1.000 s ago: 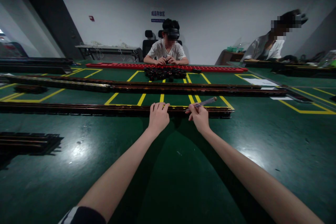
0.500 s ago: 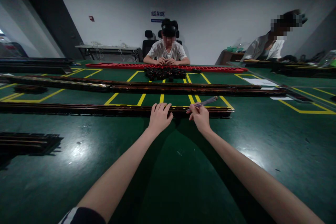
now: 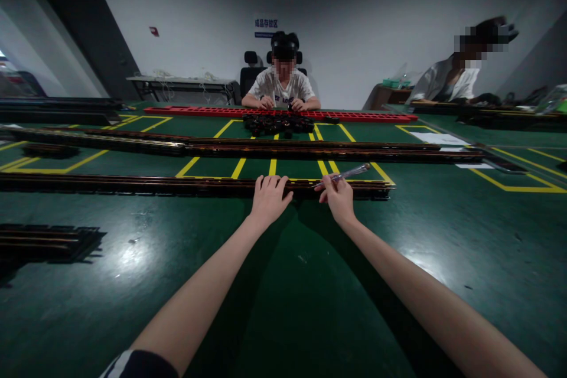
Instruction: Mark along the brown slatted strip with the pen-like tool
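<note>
A bundle of long dark strips (image 3: 190,186) lies across the table in front of me. Over its top rests my left hand (image 3: 269,201), open, its fingers laid on the strips and the thumb pointing right. Just to the right, my right hand (image 3: 339,198) is closed around a slim pen with a clear barrel (image 3: 357,170). The pen leans, its back end up to the right and its point low at the strips. Whether the point touches a strip I cannot tell.
A second long bundle (image 3: 310,150) lies further back. Behind it are a heap of small black parts (image 3: 279,124) and a red slotted rail (image 3: 195,111). Shorter strips (image 3: 44,242) lie at left. One person (image 3: 283,85) sits opposite, another (image 3: 447,80) at right.
My hands stay almost in place, with the pen shifted very slightly. The person opposite has moved their hands apart.
</note>
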Available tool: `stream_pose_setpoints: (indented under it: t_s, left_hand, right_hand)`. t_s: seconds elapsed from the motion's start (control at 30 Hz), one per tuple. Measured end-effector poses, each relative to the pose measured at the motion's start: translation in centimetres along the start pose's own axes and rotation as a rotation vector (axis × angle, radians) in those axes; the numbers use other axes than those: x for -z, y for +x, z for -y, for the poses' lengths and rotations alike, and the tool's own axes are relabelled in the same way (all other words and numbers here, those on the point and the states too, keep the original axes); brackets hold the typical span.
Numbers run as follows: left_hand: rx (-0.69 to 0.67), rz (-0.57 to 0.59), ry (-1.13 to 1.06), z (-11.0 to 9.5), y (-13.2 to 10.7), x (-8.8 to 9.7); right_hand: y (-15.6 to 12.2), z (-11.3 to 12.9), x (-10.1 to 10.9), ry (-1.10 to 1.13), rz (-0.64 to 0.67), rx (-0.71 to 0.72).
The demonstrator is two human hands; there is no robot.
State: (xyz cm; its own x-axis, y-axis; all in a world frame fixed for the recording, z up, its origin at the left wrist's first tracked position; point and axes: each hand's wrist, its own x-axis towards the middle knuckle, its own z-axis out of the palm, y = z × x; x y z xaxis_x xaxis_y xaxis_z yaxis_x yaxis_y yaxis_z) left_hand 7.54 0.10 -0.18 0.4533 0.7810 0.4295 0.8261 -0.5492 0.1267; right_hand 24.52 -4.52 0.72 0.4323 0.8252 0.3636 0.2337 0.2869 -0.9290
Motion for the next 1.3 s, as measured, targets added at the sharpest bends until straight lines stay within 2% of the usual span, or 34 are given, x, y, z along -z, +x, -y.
stream_pose_setpoints:
  t_s: [1.0, 1.3]
  left_hand:
    - [0.015, -0.020, 0.054, -0.64, -0.11, 0.42]
    - [0.041, -0.060, 0.065, -0.51, -0.15, 0.08]
  right_hand:
    - [0.05, -0.23, 0.02, 0.032, 0.041, -0.007]
    - [0.11, -0.31, -0.21, 0.021, 0.074, 0.007]
